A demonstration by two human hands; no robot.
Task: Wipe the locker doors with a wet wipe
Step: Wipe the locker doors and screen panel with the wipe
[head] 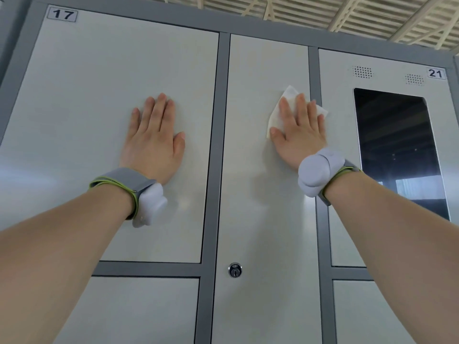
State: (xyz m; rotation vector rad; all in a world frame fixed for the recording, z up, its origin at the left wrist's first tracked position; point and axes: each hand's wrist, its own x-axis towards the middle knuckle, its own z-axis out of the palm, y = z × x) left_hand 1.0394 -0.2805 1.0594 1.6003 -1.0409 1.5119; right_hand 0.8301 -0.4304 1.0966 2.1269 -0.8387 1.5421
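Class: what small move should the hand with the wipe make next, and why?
Probably slide the right hand and wet wipe downward: it presses flat high on the narrow middle door, whose surface down to the keyhole lies below. The left hand rests flat on door 17.

I can read two numbers here. A small white rectangular label [62, 14] with a dark border sits in the top left corner of the wide pale grey metal locker door [87, 95] on my left, and it says "17" in bold black digits. A second small white label [436, 73], reading "21", sits near the top right corner of the pale grey metal door on the far right [335, 108], just above its dark glossy screen [397, 145].
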